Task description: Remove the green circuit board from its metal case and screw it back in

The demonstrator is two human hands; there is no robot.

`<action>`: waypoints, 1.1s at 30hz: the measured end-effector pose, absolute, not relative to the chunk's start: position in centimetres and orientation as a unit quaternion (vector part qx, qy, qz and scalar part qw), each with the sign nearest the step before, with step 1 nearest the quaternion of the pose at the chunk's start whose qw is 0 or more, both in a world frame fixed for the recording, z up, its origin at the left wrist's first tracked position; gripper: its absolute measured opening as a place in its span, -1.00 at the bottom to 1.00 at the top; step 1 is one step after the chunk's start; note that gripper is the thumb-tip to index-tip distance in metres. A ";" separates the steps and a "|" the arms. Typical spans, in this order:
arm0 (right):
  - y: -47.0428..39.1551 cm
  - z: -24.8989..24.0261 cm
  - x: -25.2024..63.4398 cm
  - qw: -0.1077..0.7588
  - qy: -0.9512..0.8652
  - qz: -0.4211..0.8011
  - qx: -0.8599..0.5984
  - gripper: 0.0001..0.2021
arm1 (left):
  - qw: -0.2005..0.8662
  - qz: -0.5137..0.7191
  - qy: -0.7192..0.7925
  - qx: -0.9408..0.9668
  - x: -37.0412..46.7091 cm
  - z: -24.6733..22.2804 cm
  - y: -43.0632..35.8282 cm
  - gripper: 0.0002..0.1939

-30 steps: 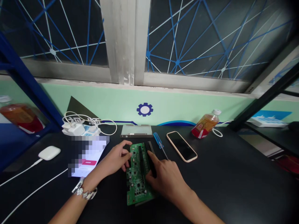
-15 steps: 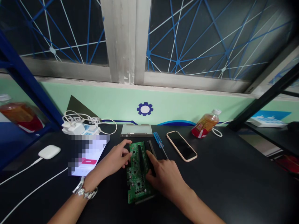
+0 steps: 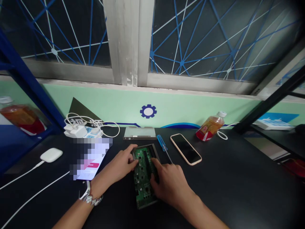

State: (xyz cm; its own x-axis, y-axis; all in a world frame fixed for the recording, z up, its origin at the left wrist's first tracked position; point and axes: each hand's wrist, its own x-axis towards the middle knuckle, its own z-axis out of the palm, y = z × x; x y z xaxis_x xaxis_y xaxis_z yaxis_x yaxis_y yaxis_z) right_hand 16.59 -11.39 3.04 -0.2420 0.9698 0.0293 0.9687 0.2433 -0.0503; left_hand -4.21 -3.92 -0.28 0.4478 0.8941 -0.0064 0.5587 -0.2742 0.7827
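A green circuit board (image 3: 142,178) sits in a dark shallow metal case (image 3: 155,150) on the black table, low in the middle of the head view. My left hand (image 3: 124,163) grips the left side, its index finger at the top left corner and its thumb at the board's edge. From the right, my right hand (image 3: 169,181) has index finger and thumb against the board's long right side; its other fingers are curled and partly hidden. Just beyond my right hand lies a blue-handled screwdriver (image 3: 162,143), its tip behind the knuckles.
A flat metal cover (image 3: 139,133) lies by the wall. To the right are a phone (image 3: 186,149) and a drink bottle (image 3: 211,126). A lit screen (image 3: 95,159), a power strip with chargers (image 3: 83,130) and a white charger (image 3: 51,155) with cables are on the left.
The board has shifted slightly right and lower into the case, whose top and right rims now show around it. Both hands moved with it, the left one rightward.
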 end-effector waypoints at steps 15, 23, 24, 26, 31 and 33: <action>-11.1 2.7 16.0 0.100 -0.774 0.017 -0.626 -0.80 | 0.188 0.291 0.489 0.801 -4.0 -0.1 -3.0 -0.74; -10.2 2.0 15.0 0.066 -0.785 0.008 -0.615 -0.89 | 0.148 0.307 0.444 0.829 -3.5 0.0 -2.8 -0.72; -10.1 1.9 15.0 0.068 -0.783 0.008 -0.619 -0.89 | 0.150 0.306 0.443 0.829 -3.5 0.1 -2.8 -0.72; -10.1 1.7 15.2 0.070 -0.778 0.004 -0.624 -0.90 | 0.151 0.307 0.439 0.831 -3.6 0.1 -2.8 -0.71; -10.2 1.2 15.5 0.075 -0.774 -0.015 -0.628 -0.90 | 0.128 0.308 0.438 0.835 -3.9 -0.5 -2.5 -0.70; -10.4 1.3 15.5 0.078 -0.770 -0.019 -0.633 -0.89 | 0.118 0.307 0.433 0.839 -4.0 -0.7 -2.5 -0.70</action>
